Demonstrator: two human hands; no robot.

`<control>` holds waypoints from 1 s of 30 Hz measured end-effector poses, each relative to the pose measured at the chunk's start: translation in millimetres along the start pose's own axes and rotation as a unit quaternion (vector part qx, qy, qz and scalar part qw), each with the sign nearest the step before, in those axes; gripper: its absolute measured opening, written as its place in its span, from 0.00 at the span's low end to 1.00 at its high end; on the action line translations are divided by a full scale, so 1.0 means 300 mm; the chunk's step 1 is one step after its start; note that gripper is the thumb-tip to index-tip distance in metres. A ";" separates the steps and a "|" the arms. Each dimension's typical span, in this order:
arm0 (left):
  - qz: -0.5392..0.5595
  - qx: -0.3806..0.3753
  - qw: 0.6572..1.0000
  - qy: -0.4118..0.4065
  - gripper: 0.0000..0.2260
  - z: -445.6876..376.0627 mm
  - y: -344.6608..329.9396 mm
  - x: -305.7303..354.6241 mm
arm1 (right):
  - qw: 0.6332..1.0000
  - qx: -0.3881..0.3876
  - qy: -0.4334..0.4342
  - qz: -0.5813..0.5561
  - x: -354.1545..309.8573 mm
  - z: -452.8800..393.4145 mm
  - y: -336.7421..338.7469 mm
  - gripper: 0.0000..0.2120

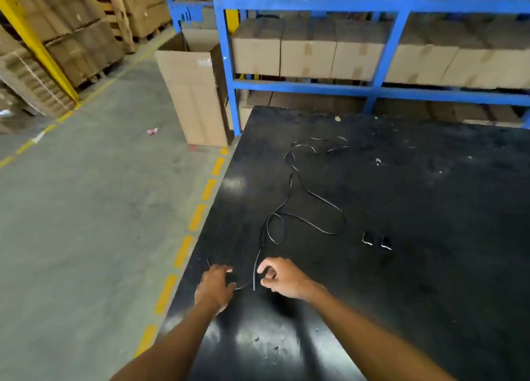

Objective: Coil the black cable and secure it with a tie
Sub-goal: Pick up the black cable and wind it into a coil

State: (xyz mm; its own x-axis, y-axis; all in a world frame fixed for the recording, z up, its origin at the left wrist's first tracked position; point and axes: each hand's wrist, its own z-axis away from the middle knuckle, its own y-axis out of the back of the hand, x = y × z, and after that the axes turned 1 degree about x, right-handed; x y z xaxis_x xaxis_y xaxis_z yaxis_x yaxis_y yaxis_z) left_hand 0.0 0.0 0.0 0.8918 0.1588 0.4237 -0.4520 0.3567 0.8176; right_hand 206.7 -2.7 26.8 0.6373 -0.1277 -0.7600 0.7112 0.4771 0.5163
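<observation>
Grip, left hand: palm down on the near left part of the table, fingers bent over the near end of the black cable; whether the fingers actually pinched the cable could not be told. Grip, right hand: fingers curled with thumb and forefinger apart, holding nothing, positioned just right of the cable's upright near stretch and not clearly touching it.

Item 1, black cable: thin, glossy, uncoiled. Lay loose on the black table, running from between the two hands away toward the far side. Formed a small loop just beyond the hands, a wider loop to the right of that, then wandered on to a tangle of bends near the far middle of the table. A short curved piece ran from the left hand's fingers toward the near end.

Item 2, two small black objects: lay side by side on the table, right of the wide loop and apart from the cable; kind not determinable.

Item 3, black table: dark, scuffed surface with pale flecks and glare patches.

Item 4, surroundings: blue metal shelving behind the table, loaded with cardboard boxes; a tall open carton stood on the concrete floor beside the shelving; dashed yellow floor marking ran along the table's left edge.
</observation>
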 end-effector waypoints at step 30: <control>0.252 -0.073 0.959 -0.103 0.13 -0.154 0.256 -0.054 | 0.934 0.274 0.081 0.212 -0.137 -0.214 0.112 0.09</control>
State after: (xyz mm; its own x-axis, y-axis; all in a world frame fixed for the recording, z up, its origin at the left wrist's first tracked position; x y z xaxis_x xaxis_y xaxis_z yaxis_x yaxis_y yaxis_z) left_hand -48.2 67.3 38.0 0.5310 0.1639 0.8313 -0.8031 0.4101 0.4322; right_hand 185.4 74.2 49.9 0.8749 0.1256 -0.4677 0.4780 -0.0681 0.8757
